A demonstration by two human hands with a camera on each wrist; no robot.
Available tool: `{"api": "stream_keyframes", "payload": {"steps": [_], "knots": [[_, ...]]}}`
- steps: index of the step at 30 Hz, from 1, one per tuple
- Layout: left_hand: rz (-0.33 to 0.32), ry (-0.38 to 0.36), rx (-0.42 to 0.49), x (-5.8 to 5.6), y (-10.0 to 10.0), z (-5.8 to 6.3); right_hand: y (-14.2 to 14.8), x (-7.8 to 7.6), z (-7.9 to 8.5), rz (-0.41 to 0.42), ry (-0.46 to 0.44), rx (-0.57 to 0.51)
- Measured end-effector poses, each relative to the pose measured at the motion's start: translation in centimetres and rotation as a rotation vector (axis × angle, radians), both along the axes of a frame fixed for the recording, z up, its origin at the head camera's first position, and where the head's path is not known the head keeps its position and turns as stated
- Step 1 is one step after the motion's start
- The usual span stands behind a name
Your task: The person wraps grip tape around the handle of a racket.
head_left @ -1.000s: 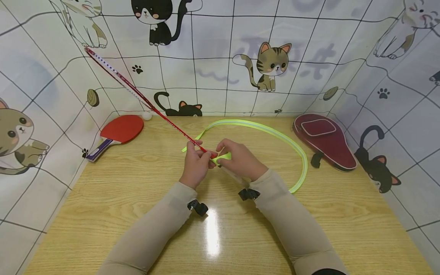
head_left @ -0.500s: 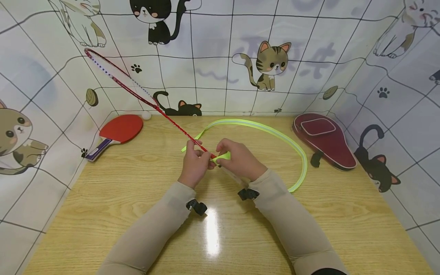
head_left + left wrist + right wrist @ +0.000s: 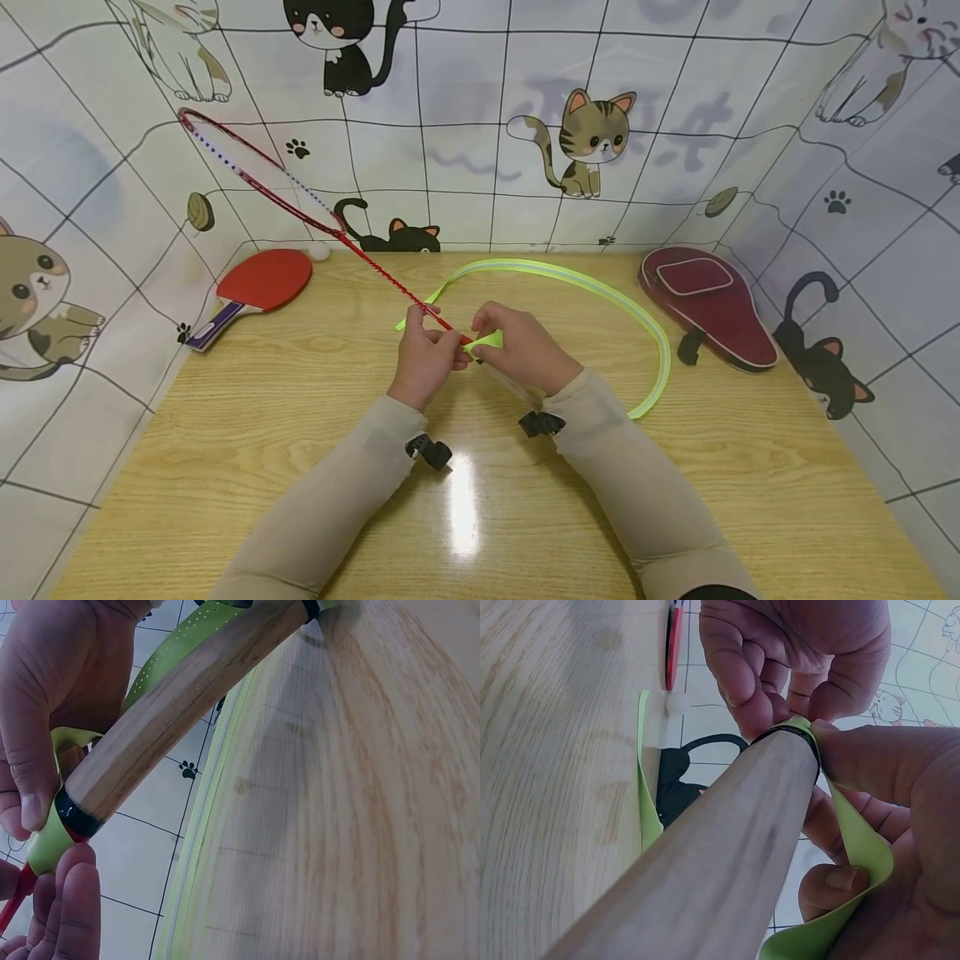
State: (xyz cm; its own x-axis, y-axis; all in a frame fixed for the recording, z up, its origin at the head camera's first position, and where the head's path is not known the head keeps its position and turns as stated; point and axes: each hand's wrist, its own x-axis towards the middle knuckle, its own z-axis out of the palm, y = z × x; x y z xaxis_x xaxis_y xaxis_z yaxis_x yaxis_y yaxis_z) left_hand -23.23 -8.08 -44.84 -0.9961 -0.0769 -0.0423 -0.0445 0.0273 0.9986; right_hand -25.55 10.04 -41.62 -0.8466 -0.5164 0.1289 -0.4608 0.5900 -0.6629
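In the head view a red badminton racket (image 3: 386, 277) slants up to the left, its strung head raised off the table. My left hand (image 3: 426, 362) grips it where shaft meets handle. The bare wooden handle (image 3: 172, 705) has a dark band at its top end in the left wrist view. My right hand (image 3: 528, 350) pinches a yellow-green overgrip tape (image 3: 859, 832) that laps round this upper end of the handle. The tape's long free length (image 3: 577, 277) curves over the table behind the hands. From above, my right hand and forearm hide most of the handle.
A red table tennis bat (image 3: 270, 279) lies at the back left beside a white ball (image 3: 320, 251). On the right lies a dark red bat case (image 3: 705, 304). Cat-patterned sheets (image 3: 465, 150) stand round the wooden table (image 3: 300, 417).
The racket has turned about its shaft, so its head shows as a wider oval than one second ago. Both hands stay in nearly the same place, and the tape's free length lies still.
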Motion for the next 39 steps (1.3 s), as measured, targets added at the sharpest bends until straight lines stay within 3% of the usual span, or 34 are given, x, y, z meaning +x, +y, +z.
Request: {"api": "stream_keyframes", "payload": {"steps": [16,24,32,39], "knots": [[0.008,0.002,-0.002,0.24,0.11,0.13,-0.26,0.22,0.15,-0.030,0.038,0.037],[0.012,-0.001,-0.005,0.19,0.06,0.06,-0.35,0.25,0.29,-0.016,0.066,0.057],[0.015,-0.014,0.006,-0.02,0.16,-0.15,0.04,0.04,0.40,0.043,0.026,0.076],[0.007,-0.020,0.009,0.16,0.43,-0.15,-0.04,0.10,0.41,0.054,0.097,0.084]]}}
